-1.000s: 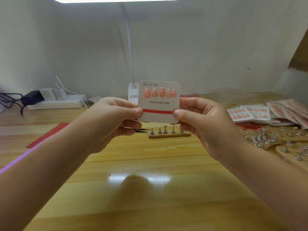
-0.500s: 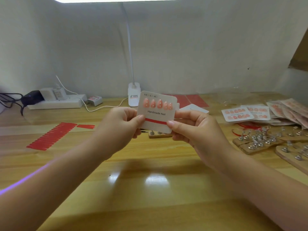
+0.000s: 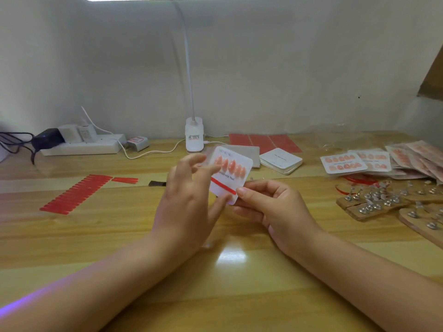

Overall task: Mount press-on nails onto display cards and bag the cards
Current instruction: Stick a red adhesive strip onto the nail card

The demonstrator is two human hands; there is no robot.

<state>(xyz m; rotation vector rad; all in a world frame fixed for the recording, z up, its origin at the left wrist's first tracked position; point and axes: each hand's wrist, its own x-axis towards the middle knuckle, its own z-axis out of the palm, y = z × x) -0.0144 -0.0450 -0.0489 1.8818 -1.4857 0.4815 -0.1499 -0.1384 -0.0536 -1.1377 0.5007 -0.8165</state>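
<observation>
A white display card [image 3: 231, 174] is held in the air above the middle of the desk [image 3: 119, 236], tilted so its top leans away and to the right, with a row of five pink press-on nails [image 3: 229, 167] across its upper half, printed lettering under them and a red strip [image 3: 223, 186] running slantwise across the lower half. The right hand [image 3: 268, 207] comes in from the lower right with the forearm low over the desk, palm turned to the left, and pinches the card's lower right corner between thumb and forefinger; the other fingers curl loosely under it. The left hand [image 3: 189, 207] rises from the lower left with its back toward the camera, fingers loosely spread and slightly bent; one fingertip lies on the card's face near the lettering, and a lower finger reaches to the card's bottom edge beside the right thumb, though whether it grips there I cannot tell. Just behind the card lie a flat grey card [image 3: 249, 153] and a stack of blank white cards [image 3: 280, 160]. Farther right lie finished cards in clear bags [image 3: 359, 161], and nearer the edge wooden holders with metal studs [image 3: 374, 204]. To the left on the desk is a sheet of red strips [image 3: 74, 192], and at the back a power strip [image 3: 81, 146] and a lamp base [image 3: 194, 136].
</observation>
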